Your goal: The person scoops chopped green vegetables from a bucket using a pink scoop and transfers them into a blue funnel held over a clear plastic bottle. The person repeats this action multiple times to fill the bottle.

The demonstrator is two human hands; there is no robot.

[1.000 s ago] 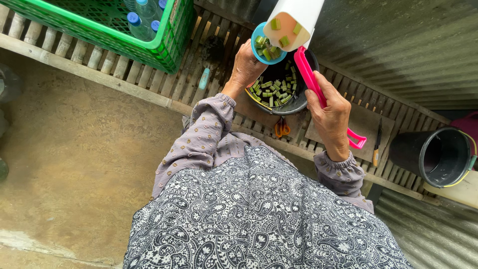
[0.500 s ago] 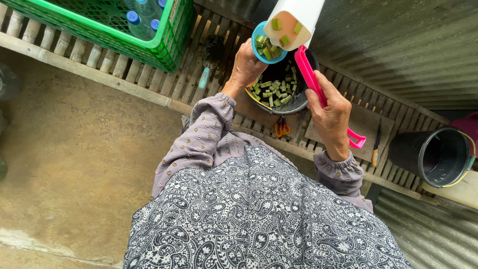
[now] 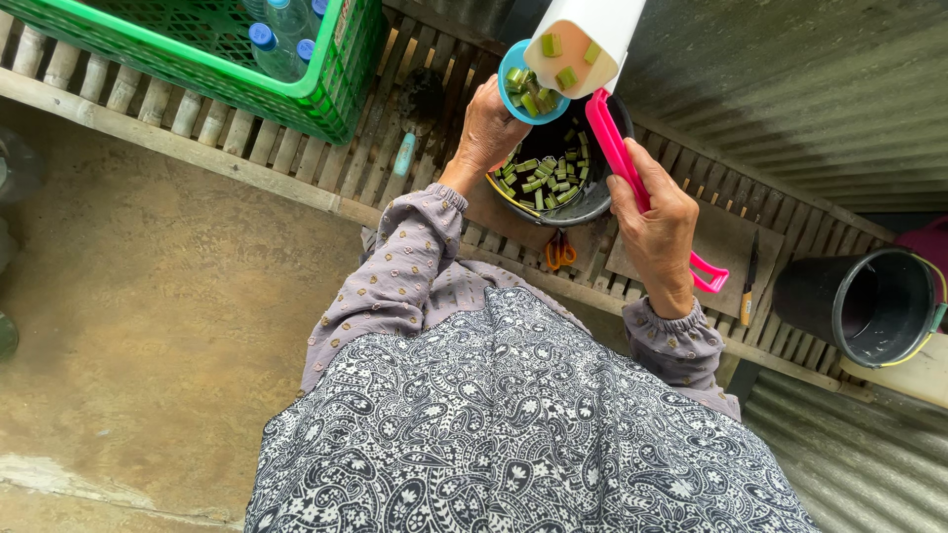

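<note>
My left hand [image 3: 484, 133] holds a small blue cup [image 3: 507, 99] with green cut vegetable pieces in it, over the rim of a dark round bowl [image 3: 596, 200]. The bowl holds several of the same green pieces [image 3: 541, 178]. My right hand [image 3: 657, 222] grips the pink handle [image 3: 617, 148] of a white scoop-like container [image 3: 583, 39]. The container is tilted over the bowl, next to the blue cup, and a few green pieces lie on its inner face.
The bowl sits on a slatted wooden bench [image 3: 197, 114]. A green crate [image 3: 296, 94] with blue-capped bottles stands at the left. Orange scissors [image 3: 560, 252], a wooden board [image 3: 726, 237] and a knife [image 3: 749, 281] lie nearby. A black bucket [image 3: 869, 306] is at right, against corrugated metal [image 3: 790, 89].
</note>
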